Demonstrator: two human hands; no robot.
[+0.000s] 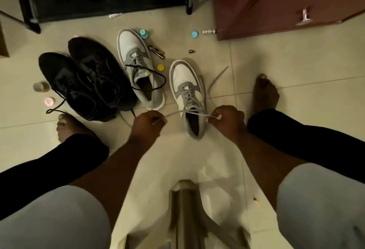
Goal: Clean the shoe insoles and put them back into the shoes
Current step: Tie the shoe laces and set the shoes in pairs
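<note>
Front centre: grey-white shoe [187, 94] on floor tiles [256, 67], lace [175, 112] stretched taut betw. left hand [148, 123] & right hand [229, 119], bars the way over its opening.
Left: second grey-white shoe [138, 67] just beside black pair [85, 79]; narrow gap only betw. the two grey ones.
Far side: small clutter, smiley badge [161, 67], teal cap [194, 34], clippers [157, 51].
Right: bare tile up to foot [265, 90]; cabinet [286, 1] closes far right.
Near: stool leg [183, 209] in middle.

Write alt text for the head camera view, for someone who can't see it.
Left hand and right hand each pull a grey lace end of a grey-and-white sneaker on the tiled floor; its mate and two black shoes lie left.
</note>
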